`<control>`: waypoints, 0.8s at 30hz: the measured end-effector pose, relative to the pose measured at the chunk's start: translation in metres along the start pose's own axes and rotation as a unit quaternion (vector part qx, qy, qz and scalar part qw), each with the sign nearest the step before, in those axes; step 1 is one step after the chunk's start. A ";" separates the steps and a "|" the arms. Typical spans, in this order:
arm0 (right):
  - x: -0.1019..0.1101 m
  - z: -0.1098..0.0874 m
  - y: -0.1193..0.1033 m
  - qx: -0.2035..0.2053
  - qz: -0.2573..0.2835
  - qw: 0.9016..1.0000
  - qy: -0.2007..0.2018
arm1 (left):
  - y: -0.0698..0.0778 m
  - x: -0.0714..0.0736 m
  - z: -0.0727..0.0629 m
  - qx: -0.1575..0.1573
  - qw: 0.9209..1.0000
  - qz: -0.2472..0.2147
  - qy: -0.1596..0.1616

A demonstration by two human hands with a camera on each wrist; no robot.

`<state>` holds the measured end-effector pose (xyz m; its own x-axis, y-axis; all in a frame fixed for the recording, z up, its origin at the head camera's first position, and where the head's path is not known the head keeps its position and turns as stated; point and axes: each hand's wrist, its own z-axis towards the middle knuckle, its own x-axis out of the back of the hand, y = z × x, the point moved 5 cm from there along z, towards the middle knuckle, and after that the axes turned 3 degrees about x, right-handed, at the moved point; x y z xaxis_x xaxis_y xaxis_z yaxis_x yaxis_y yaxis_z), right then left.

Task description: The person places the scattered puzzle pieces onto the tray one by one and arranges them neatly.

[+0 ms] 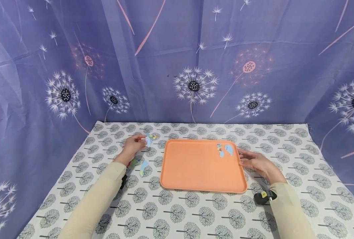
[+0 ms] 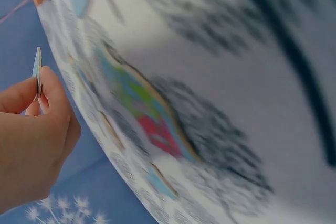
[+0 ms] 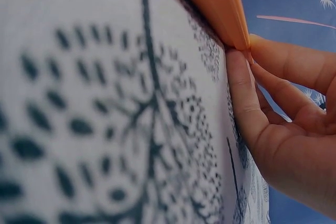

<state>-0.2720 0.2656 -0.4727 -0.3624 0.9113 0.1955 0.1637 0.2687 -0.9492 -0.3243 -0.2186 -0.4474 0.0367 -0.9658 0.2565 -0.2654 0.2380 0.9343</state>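
Observation:
My left hand (image 1: 132, 146) pinches a thin, light blue puzzle piece (image 2: 38, 72) between thumb and fingers, above the cloth left of the orange tray (image 1: 194, 169). Loose pieces lie around that hand: a curved blue one (image 1: 143, 168), a green and red one (image 2: 144, 111) partly behind the wrist in the head view, and some yellowish ones (image 1: 154, 136) just beyond the fingertips. At the tray's right rim, my right hand (image 1: 259, 164) grips the edge between thumb and fingers. Inside the tray's far right corner sit a blue piece (image 1: 229, 149) and a small multicoloured cluster (image 1: 219, 147).
A white cloth (image 1: 177, 212) with grey tree prints covers the table. Purple dandelion curtains (image 1: 159, 66) hang behind it and along both sides. A black wrist camera (image 1: 261, 198) sits at my right wrist, close to the cloth.

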 end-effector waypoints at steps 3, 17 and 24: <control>0.000 0.000 -0.001 0.001 0.002 1.000 -0.001 | 0.008 -0.010 0.000 0.001 1.000 -0.014 -0.009; -0.001 0.000 -0.001 -0.006 0.010 1.000 0.002 | 0.039 -0.073 0.004 -0.012 0.998 -0.037 -0.056; -0.001 -0.001 -0.001 -0.004 0.013 1.000 0.004 | 0.053 -0.110 0.000 -0.009 0.996 -0.043 -0.083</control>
<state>-0.2706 0.2648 -0.4716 -0.3499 0.9206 0.1734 0.1807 0.2479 -0.9518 -0.3426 -0.0996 -0.4263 -0.1016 -0.9860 0.1325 -0.2506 0.1543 0.9557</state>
